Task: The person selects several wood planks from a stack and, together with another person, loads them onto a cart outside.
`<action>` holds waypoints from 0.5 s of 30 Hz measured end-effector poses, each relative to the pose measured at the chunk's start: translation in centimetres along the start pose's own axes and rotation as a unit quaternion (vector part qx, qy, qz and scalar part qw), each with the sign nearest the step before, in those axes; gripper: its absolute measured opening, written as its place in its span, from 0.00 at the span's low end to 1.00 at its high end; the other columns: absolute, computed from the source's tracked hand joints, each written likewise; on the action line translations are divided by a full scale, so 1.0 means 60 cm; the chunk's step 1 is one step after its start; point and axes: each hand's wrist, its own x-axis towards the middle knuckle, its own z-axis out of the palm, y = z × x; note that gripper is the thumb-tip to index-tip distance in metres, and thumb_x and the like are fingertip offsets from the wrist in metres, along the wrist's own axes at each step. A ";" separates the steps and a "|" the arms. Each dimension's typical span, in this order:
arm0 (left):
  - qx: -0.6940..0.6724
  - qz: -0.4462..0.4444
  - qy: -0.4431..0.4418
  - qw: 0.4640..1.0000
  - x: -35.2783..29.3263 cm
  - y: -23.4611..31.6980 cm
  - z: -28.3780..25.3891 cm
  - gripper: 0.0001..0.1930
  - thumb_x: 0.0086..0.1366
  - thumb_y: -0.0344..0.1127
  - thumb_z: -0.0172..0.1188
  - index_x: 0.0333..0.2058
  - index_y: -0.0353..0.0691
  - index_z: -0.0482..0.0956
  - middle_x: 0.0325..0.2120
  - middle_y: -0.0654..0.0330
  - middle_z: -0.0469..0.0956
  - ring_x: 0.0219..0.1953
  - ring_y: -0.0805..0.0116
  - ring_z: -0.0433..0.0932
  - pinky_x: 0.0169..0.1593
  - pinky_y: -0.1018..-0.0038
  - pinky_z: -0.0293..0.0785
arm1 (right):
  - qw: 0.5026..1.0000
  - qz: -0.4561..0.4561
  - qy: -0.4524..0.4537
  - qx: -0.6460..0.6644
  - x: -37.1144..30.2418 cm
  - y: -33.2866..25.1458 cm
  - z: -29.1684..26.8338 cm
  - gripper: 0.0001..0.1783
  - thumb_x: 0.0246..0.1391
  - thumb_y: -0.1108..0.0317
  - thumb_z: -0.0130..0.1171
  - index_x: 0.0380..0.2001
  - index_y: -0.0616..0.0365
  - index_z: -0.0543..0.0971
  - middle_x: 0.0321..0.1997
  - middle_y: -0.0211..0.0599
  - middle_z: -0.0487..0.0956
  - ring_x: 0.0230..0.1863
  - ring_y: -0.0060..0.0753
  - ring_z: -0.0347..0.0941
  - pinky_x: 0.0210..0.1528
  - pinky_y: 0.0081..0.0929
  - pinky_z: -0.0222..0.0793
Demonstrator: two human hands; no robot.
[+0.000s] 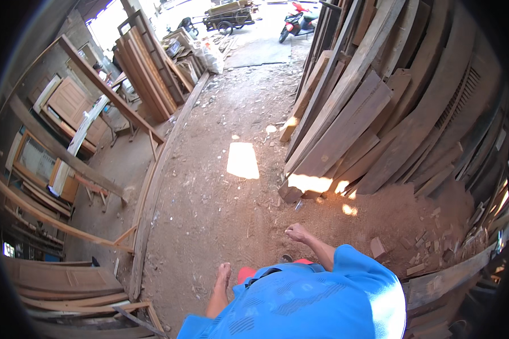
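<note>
My left hand (224, 272) hangs low over the dirt path (203, 186), its fingers curled in, and nothing shows in it. Farther forward, my right hand (296, 232) is held out with the fingers closed into a loose fist; no object sticks out of it either. Both hands are apart from everything around them. The nearest thing to the right hand is the foot of a stack of leaning wooden boards (345, 133). A timber sill (152, 198) runs along the ground to the left of my left hand.
Scrap wood pieces (377, 247) litter the ground at right. On the left, behind wooden framing (96, 79), stand wooden doors (70, 104) and a workbench (82, 133). Stacked panels (62, 277) lie lower left. Ahead are a white sack (211, 58), a cart (227, 17) and a red scooter (297, 24).
</note>
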 end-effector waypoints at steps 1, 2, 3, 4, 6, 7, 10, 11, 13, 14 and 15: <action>0.050 -0.006 0.002 0.999 0.017 0.015 0.012 0.19 0.69 0.46 0.52 0.47 0.38 0.79 0.34 0.62 0.79 0.29 0.72 0.76 0.31 0.72 0.72 | 0.999 0.011 0.031 0.023 0.018 0.001 -0.020 0.19 0.56 0.58 0.57 0.37 0.65 0.83 0.32 0.40 0.84 0.29 0.31 0.79 0.32 0.32 0.76; 0.070 0.004 -0.033 0.997 0.036 0.031 0.029 0.21 0.66 0.47 0.54 0.48 0.35 0.78 0.38 0.58 0.80 0.37 0.69 0.77 0.38 0.70 0.74 | 0.997 0.023 0.064 0.047 0.030 0.008 -0.044 0.19 0.56 0.58 0.57 0.37 0.65 0.83 0.32 0.39 0.84 0.28 0.31 0.79 0.31 0.32 0.75; 0.091 0.009 -0.065 0.994 0.056 0.033 0.036 0.25 0.64 0.48 0.57 0.50 0.32 0.78 0.42 0.54 0.81 0.45 0.65 0.78 0.46 0.67 0.75 | 0.993 0.034 0.091 0.072 0.039 0.024 -0.055 0.19 0.56 0.58 0.57 0.38 0.64 0.83 0.32 0.39 0.84 0.28 0.30 0.78 0.31 0.31 0.75; 0.095 0.022 -0.111 0.989 0.098 0.027 0.049 0.24 0.65 0.48 0.57 0.50 0.33 0.78 0.43 0.54 0.81 0.46 0.65 0.78 0.47 0.67 0.75 | 0.988 0.053 0.111 0.089 0.042 0.042 -0.076 0.18 0.57 0.58 0.57 0.37 0.64 0.83 0.31 0.38 0.83 0.27 0.29 0.78 0.29 0.31 0.74; 0.113 0.037 -0.199 0.973 0.178 0.031 0.045 0.24 0.65 0.48 0.56 0.50 0.34 0.78 0.45 0.54 0.81 0.47 0.64 0.78 0.50 0.67 0.75 | 0.977 0.092 0.142 0.133 0.041 0.057 -0.094 0.17 0.58 0.58 0.56 0.36 0.62 0.82 0.29 0.37 0.82 0.25 0.27 0.76 0.25 0.30 0.72; 0.126 0.025 -0.209 0.969 0.201 0.070 0.058 0.24 0.65 0.48 0.56 0.51 0.34 0.78 0.45 0.54 0.81 0.47 0.64 0.79 0.49 0.67 0.75 | 0.961 0.153 0.152 0.174 0.040 0.069 -0.108 0.16 0.58 0.58 0.55 0.36 0.61 0.82 0.28 0.36 0.82 0.24 0.26 0.76 0.23 0.29 0.70; 0.151 -0.017 -0.248 0.957 0.258 0.172 0.065 0.24 0.66 0.47 0.56 0.52 0.34 0.78 0.44 0.53 0.81 0.45 0.63 0.79 0.48 0.68 0.75 | 0.894 0.279 0.177 0.302 0.038 0.053 -0.131 0.14 0.60 0.59 0.54 0.36 0.58 0.81 0.28 0.34 0.80 0.21 0.24 0.73 0.17 0.27 0.65; 0.149 -0.026 -0.275 0.950 0.295 0.204 0.065 0.24 0.66 0.46 0.56 0.52 0.33 0.78 0.44 0.53 0.82 0.45 0.62 0.79 0.48 0.67 0.75 | 0.872 0.287 0.195 0.344 0.052 0.045 -0.138 0.14 0.60 0.59 0.54 0.37 0.58 0.80 0.28 0.34 0.80 0.20 0.24 0.73 0.16 0.26 0.63; 0.226 0.038 -0.313 0.922 0.374 0.260 0.061 0.24 0.65 0.46 0.56 0.52 0.33 0.78 0.43 0.53 0.82 0.43 0.61 0.80 0.45 0.67 0.76 | 0.826 0.293 0.222 0.427 0.094 0.055 -0.132 0.13 0.61 0.60 0.54 0.39 0.58 0.79 0.29 0.33 0.80 0.20 0.23 0.72 0.15 0.23 0.62; 0.296 0.112 -0.322 0.892 0.417 0.281 0.066 0.24 0.65 0.46 0.56 0.51 0.33 0.78 0.42 0.53 0.82 0.42 0.61 0.80 0.43 0.66 0.77 | 0.806 0.290 0.229 0.462 0.123 0.069 -0.135 0.13 0.61 0.60 0.54 0.40 0.57 0.79 0.29 0.34 0.80 0.20 0.22 0.72 0.15 0.22 0.62; 0.310 0.136 -0.321 0.884 0.470 0.328 0.057 0.23 0.65 0.46 0.56 0.50 0.33 0.79 0.41 0.53 0.82 0.40 0.60 0.80 0.42 0.65 0.77 | 0.786 0.278 0.235 0.500 0.169 0.071 -0.138 0.13 0.61 0.60 0.55 0.42 0.57 0.78 0.30 0.34 0.80 0.20 0.22 0.72 0.15 0.21 0.62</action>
